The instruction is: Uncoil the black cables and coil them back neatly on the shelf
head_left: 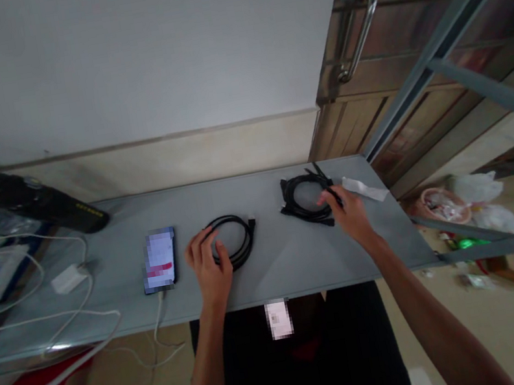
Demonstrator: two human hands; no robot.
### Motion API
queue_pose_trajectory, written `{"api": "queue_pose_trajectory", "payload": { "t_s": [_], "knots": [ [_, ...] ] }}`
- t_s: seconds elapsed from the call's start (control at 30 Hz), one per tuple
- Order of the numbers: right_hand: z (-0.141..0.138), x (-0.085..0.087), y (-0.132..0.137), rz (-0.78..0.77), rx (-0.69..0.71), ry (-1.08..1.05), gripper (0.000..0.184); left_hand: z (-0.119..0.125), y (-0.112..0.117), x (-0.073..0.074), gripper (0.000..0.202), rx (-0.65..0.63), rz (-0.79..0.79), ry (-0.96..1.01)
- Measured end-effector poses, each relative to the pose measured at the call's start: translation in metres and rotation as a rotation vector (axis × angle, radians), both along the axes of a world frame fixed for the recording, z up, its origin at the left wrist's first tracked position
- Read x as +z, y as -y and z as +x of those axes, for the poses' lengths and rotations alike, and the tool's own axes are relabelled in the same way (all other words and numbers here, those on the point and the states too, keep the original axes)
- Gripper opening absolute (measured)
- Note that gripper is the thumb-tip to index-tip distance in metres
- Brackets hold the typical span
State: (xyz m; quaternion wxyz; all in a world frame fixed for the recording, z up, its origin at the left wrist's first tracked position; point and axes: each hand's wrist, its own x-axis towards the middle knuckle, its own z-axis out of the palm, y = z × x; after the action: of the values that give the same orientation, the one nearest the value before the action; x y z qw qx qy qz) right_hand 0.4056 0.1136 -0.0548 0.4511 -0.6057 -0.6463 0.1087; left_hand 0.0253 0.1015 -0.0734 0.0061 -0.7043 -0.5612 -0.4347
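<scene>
A coiled black cable (243, 262) with a plug at its upper right lies on the grey tabletop (280, 274). My left hand (210, 263) is curled over the left side of that loop, fingers bent and thumb on the inside. Farther right rests a thicker bundle of coiled black cables (307, 215), with several plugs and loose ends sticking out. At its right edge my right hand (349, 211) has its fingers closed on a thin black piece of cable. The exact fingertip contact is partly hidden.
Left of the coils lie a lit phone (160, 260) on a charging lead, a white adapter (69, 279) with loose white cords, and a black cylindrical object (42, 202). A crumpled white strip (365, 189) is at the right. A metal frame post (418, 93) rises beside the table.
</scene>
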Motion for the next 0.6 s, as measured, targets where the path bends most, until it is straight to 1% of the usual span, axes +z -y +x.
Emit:
{"api": "queue_pose_trajectory", "payload": {
  "t_s": [0.07, 0.13, 0.17, 0.27, 0.33, 0.37, 0.4, 0.47, 0.5, 0.53, 0.57, 0.6],
  "knots": [
    [-0.002, 0.025, 0.002, 0.089, -0.067, -0.219, 0.044, 0.000, 0.000, 0.000, 0.023, 0.007, 0.017, -0.001],
    [-0.004, 0.054, 0.009, 0.231, -0.112, -0.454, 0.040, 0.000, 0.000, -0.001, 0.023, 0.002, 0.028, 0.000],
    [-0.006, 0.069, 0.015, 0.310, -0.112, -0.540, 0.039, -0.001, 0.000, -0.001, 0.022, -0.003, 0.029, 0.002],
    [-0.014, 0.110, 0.038, 0.476, -0.052, -0.662, 0.037, -0.003, -0.001, -0.003, 0.020, -0.033, 0.027, 0.002],
    [-0.023, 0.130, 0.055, 0.545, -0.036, -0.677, 0.037, -0.002, 0.004, -0.003, 0.024, -0.071, 0.022, -0.008],
    [-0.028, 0.137, 0.063, 0.569, -0.041, -0.676, 0.039, 0.000, 0.008, -0.003, 0.031, -0.106, 0.015, -0.009],
    [-0.034, 0.141, 0.071, 0.580, -0.048, -0.673, 0.041, 0.004, 0.015, -0.002, 0.043, -0.160, -0.006, -0.006],
    [-0.047, 0.145, 0.085, 0.571, -0.057, -0.682, 0.042, 0.016, 0.034, 0.000, 0.075, -0.330, -0.116, 0.023],
    [-0.053, 0.143, 0.091, 0.550, -0.048, -0.697, 0.042, 0.025, 0.046, 0.000, 0.090, -0.442, -0.220, 0.047],
    [-0.058, 0.141, 0.096, 0.520, -0.033, -0.715, 0.040, 0.035, 0.058, 0.000, 0.101, -0.560, -0.342, 0.084],
    [-0.063, 0.137, 0.101, 0.486, -0.013, -0.731, 0.038, 0.047, 0.069, 0.000, 0.108, -0.667, -0.464, 0.140],
    [-0.067, 0.131, 0.106, 0.454, 0.009, -0.742, 0.036, 0.058, 0.078, 0.000, 0.107, -0.734, -0.567, 0.217]
  ]
}}
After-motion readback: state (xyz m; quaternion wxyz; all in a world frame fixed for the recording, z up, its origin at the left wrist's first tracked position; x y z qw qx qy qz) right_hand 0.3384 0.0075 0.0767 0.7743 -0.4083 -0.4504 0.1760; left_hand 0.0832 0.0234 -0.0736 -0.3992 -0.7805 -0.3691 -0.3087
